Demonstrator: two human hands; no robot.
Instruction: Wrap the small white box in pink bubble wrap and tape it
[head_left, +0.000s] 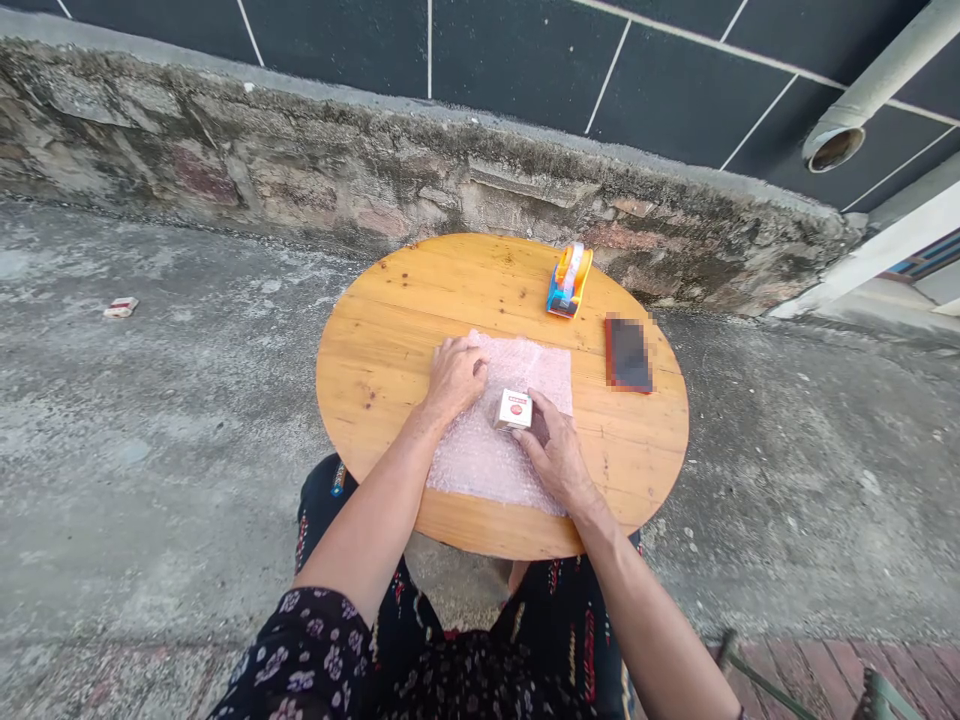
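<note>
A sheet of pinkish clear bubble wrap (480,465) lies spread on the round wooden table (375,340). On it sits a small white box (515,409) with red printing on its top. My right hand (556,452) grips this box from the right, thumb on the near side and fingers on the far side. My left hand (454,380) rests on the upper left part of the wrap, with bent fingers and the thumb apart from them. Its fingertips are partly hidden, and nothing shows between them.
A yellow and blue tape dispenser (570,282) stands near the table's far edge. To the right lies a dark, blurred-out flat object (628,354) with a red edge. Behind the table runs a low stone wall (360,170). A small crumpled packet (121,307) lies on the concrete floor.
</note>
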